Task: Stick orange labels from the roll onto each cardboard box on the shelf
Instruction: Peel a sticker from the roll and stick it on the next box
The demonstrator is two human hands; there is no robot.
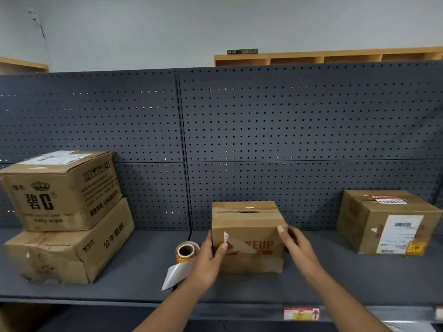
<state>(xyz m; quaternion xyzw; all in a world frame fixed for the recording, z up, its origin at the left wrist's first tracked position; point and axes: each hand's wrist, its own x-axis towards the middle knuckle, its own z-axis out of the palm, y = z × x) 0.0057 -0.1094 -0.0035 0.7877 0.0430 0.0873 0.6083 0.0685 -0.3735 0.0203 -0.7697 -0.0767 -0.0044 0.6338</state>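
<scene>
Left hand [208, 257] clamps the small brown cardboard box [248, 238] by its left side near the shelf [335, 279] front edge; right hand [296, 243], fingers relaxed, steadies its right side. The roll of orange labels [185, 252] beside it may get knocked away.

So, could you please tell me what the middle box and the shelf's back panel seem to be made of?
The middle box looks like brown corrugated cardboard, matte, with creased edges and shiny tape. The back panel is probably painted sheet metal: dark grey, flat, with regular punched holes.
</scene>
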